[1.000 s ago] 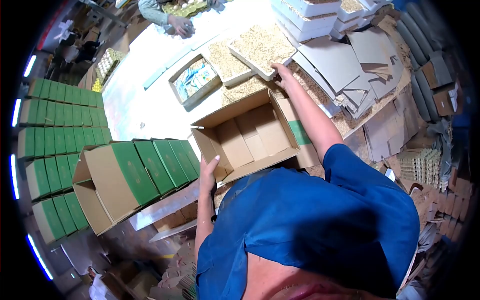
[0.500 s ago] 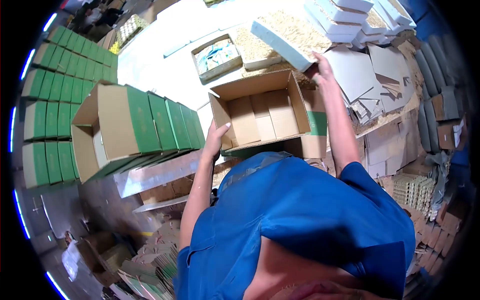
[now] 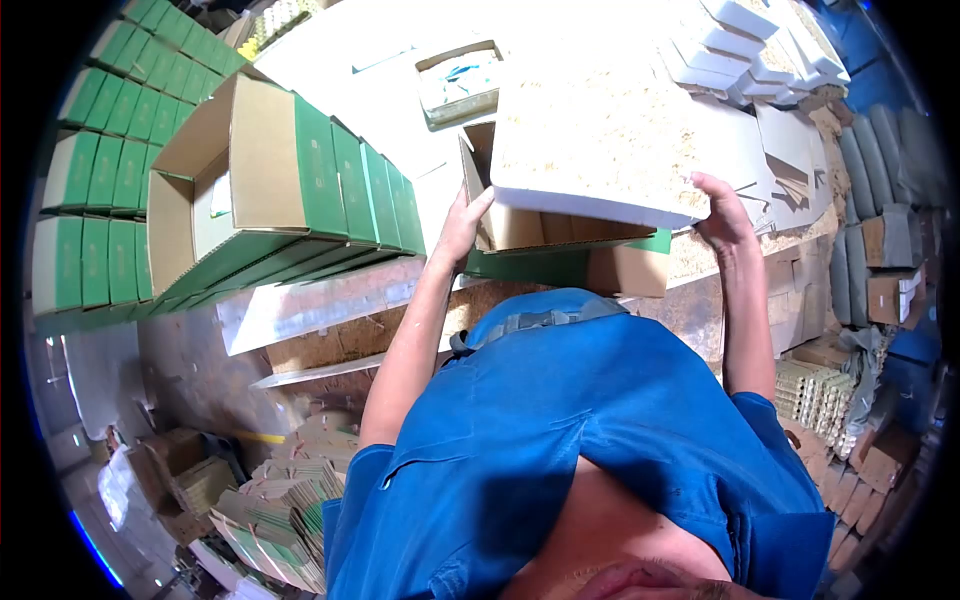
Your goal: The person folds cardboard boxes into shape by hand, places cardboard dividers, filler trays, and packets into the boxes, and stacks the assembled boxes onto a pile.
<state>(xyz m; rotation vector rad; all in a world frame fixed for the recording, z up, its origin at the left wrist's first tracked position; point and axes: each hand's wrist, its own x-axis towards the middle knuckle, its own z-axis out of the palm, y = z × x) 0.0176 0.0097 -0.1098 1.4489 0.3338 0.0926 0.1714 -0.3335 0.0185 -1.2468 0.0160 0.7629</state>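
"Tracing outward from the fingers, what does each hand hold?"

"The left hand (image 3: 462,228) is partly closed at the left wall of the cardboard box (image 3: 540,266), its thumb against the near left corner of the foam tray (image 3: 600,207). The right hand (image 3: 727,222) is curled around the tray's right end."

"How does the foam tray lie?"

"Its long axis runs side to side, the right end slightly nearer the wearer; its shavings-covered face points up. It lies above the box, covering much of the opening. Whether the two touch cannot be told."

"And the surroundings?"

"Beyond the box, the surface (image 3: 385,95) bears a shallow tray (image 3: 465,108) with blue and white contents. To the left, an open carton (image 3: 268,160) ends a row of green cartons (image 3: 350,185). To the right, grey sheets (image 3: 735,155) lie near stacked white trays (image 3: 712,55); egg trays (image 3: 812,398) are piled lower right."
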